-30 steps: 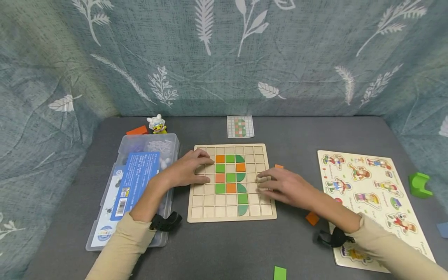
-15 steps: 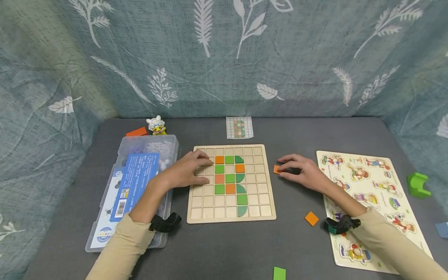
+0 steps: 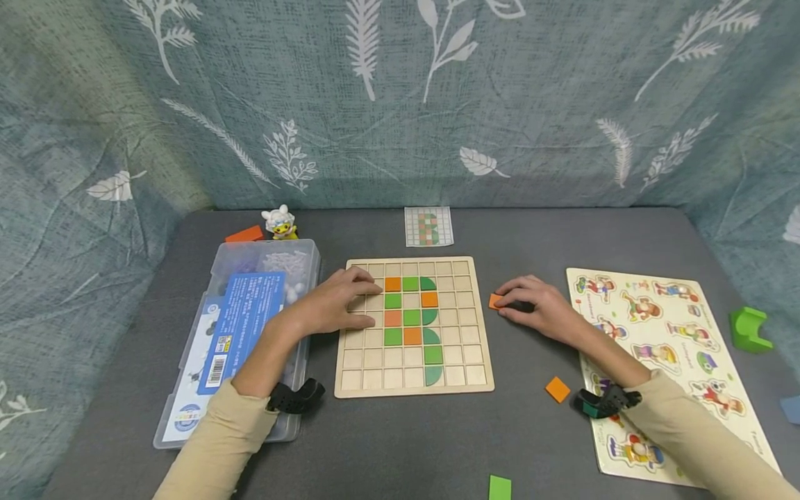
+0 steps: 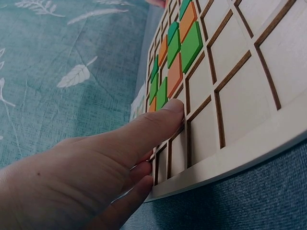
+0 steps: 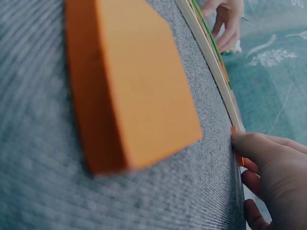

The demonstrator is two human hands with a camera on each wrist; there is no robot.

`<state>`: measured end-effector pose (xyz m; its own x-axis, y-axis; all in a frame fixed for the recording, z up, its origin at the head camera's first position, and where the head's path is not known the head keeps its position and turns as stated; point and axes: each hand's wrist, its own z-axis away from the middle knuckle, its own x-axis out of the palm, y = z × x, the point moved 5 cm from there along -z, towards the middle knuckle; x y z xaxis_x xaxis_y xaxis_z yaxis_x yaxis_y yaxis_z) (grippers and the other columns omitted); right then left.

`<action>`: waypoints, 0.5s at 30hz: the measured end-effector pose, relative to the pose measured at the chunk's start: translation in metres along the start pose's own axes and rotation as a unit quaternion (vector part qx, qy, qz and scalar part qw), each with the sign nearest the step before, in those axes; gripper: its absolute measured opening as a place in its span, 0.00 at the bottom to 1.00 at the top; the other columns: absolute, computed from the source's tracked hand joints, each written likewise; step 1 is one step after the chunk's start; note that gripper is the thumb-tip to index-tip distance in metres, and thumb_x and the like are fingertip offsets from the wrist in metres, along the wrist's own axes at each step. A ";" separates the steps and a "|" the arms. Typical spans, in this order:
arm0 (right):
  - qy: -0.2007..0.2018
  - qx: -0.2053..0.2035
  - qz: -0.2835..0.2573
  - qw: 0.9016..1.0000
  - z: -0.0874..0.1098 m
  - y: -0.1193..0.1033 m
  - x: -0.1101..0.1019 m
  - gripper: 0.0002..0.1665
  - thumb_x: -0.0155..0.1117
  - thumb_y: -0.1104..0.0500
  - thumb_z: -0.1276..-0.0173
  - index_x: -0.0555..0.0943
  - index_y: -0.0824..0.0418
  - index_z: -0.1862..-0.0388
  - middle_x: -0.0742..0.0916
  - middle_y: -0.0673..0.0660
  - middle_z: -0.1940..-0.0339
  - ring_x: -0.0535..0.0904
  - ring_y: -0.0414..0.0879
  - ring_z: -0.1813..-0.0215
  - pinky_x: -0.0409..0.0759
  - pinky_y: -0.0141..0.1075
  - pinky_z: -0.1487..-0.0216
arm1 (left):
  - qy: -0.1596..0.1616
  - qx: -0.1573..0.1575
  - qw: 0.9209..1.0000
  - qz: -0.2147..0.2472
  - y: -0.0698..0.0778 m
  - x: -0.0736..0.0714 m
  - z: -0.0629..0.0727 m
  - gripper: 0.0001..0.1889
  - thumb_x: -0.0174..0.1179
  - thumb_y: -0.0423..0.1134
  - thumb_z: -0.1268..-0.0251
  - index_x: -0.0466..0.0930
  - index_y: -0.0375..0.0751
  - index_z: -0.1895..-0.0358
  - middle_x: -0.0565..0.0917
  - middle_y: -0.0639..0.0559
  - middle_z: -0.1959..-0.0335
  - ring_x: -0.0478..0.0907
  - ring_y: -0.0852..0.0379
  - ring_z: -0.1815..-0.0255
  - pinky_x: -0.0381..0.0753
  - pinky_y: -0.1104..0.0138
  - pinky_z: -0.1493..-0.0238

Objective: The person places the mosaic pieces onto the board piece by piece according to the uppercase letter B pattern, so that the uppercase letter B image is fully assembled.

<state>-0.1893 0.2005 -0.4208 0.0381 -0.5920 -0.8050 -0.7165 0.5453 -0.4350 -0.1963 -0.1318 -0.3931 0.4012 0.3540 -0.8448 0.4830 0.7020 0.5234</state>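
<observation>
A wooden grid board (image 3: 459, 378) lies mid-table, with green and orange square tiles and dark green rounded tiles in its cells. My left hand (image 3: 334, 302) rests at the board's left side. In the left wrist view, the thumb (image 4: 168, 115) lies on the grid and the other fingers touch the edge. Right of the board, my right hand (image 3: 534, 305) pinches a small orange tile (image 3: 494, 301) between thumb and fingers. That tile (image 5: 233, 129) is partly covered by the thumb in the right wrist view. Another orange tile (image 3: 557, 389) lies nearer on the table, large in the right wrist view.
A small pattern card (image 3: 428, 227) lies behind the board. At left are a clear plastic case (image 3: 294, 417), a figurine (image 3: 280, 221) and an orange-red block (image 3: 245, 234). A picture puzzle board (image 3: 650, 305) and green block (image 3: 748, 330) stand right; a green tile (image 3: 499, 487) lies in front.
My right hand has moved right from over the board's right edge to the orange tile beside it and now pinches it. The left hand has stayed in place.
</observation>
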 end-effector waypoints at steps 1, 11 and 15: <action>0.000 -0.002 0.001 1.000 0.000 0.000 0.000 0.14 0.75 0.67 0.48 0.87 0.52 0.63 0.86 0.53 0.54 0.78 0.48 0.50 0.76 0.42 0.51 | -0.002 -0.003 1.000 0.001 0.000 0.000 0.000 0.27 0.68 0.43 0.41 0.76 0.38 0.38 0.72 0.42 0.39 0.67 0.43 0.38 0.68 0.49 0.36; 0.003 -0.004 -0.001 1.000 0.000 0.000 0.000 0.14 0.74 0.67 0.47 0.87 0.52 0.63 0.87 0.53 0.55 0.78 0.48 0.50 0.76 0.42 0.52 | -0.001 0.006 1.000 0.005 0.000 0.001 0.000 0.27 0.67 0.43 0.40 0.76 0.37 0.38 0.72 0.41 0.39 0.67 0.42 0.39 0.68 0.48 0.37; 0.017 0.003 -0.004 1.000 -0.001 -0.002 -0.001 0.14 0.74 0.67 0.47 0.88 0.54 0.62 0.87 0.53 0.56 0.80 0.47 0.52 0.77 0.40 0.54 | -0.003 -0.001 1.000 0.005 0.001 0.000 0.000 0.27 0.67 0.43 0.40 0.76 0.38 0.38 0.72 0.41 0.39 0.67 0.43 0.38 0.69 0.49 0.36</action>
<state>-0.1890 0.1991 -0.4190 0.0202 -0.6165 -0.7871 -0.7114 0.5443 -0.4445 -0.1959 -0.1313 -0.3931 0.4117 0.3575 -0.8383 0.4774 0.6990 0.5325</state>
